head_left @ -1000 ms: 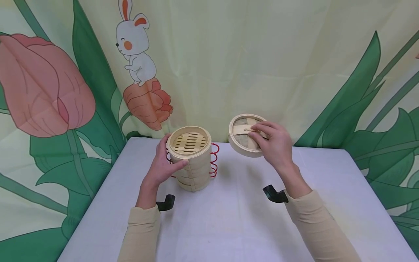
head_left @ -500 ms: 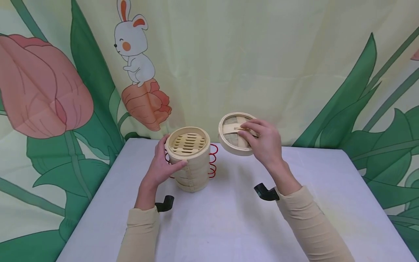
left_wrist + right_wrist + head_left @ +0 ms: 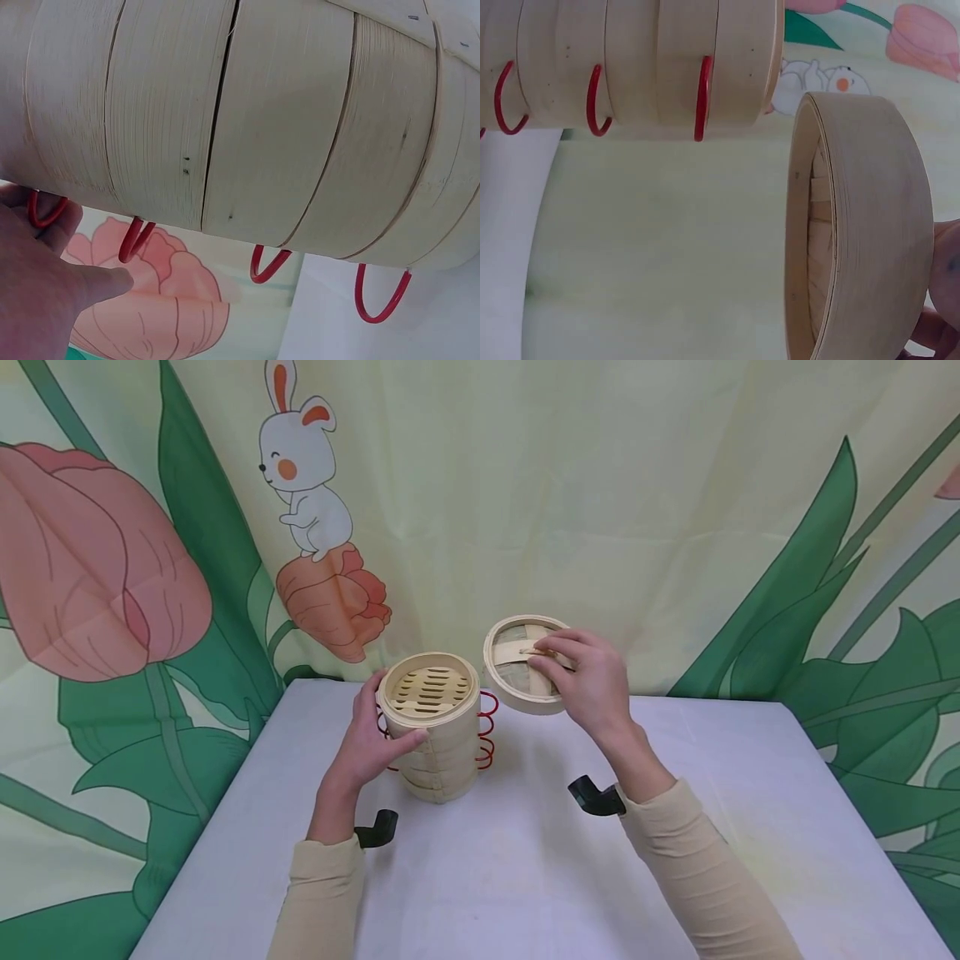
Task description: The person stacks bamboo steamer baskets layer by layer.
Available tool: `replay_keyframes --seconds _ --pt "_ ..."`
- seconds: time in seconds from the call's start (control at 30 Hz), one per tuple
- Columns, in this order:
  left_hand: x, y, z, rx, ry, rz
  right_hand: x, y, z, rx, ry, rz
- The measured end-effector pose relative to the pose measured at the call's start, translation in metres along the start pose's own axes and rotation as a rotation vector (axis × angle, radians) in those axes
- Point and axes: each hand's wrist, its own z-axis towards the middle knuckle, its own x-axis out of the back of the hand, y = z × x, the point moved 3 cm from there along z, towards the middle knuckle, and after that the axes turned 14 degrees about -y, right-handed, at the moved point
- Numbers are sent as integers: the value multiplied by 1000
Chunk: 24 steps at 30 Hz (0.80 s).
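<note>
A stack of bamboo steamer baskets [image 3: 435, 727] with red wire handles [image 3: 486, 727] stands on the white table [image 3: 525, 860]; its top basket is uncovered and shows a slatted floor. My left hand [image 3: 375, 735] grips the stack's left side, thumb across the front. The stack fills the left wrist view [image 3: 240, 112], with my left hand's fingers [image 3: 45, 300] below it. My right hand [image 3: 585, 681] pinches the handle of the bamboo lid [image 3: 517, 664], holding it tilted in the air just right of the stack's top. In the right wrist view the lid [image 3: 862, 232] shows edge-on beside the stack [image 3: 630, 60].
A printed curtain with a rabbit [image 3: 303, 468], tulips and green leaves hangs right behind the table. Black camera mounts sit at both wrists [image 3: 592, 797]. The table's front and right parts are bare white surface.
My right hand has carried the lid leftward and slightly up, closer to the stack's top. The left hand has kept its grip on the stack.
</note>
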Motion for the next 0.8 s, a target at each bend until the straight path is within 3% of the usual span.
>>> replay_keyframes --seconds 0.43,0.8 --pt "0 -2 3 -9 3 22 -7 -13 13 -27 -48 -19" --pt "1 -1 2 -23 3 27 -26 -30 26 -28 -109 -9"
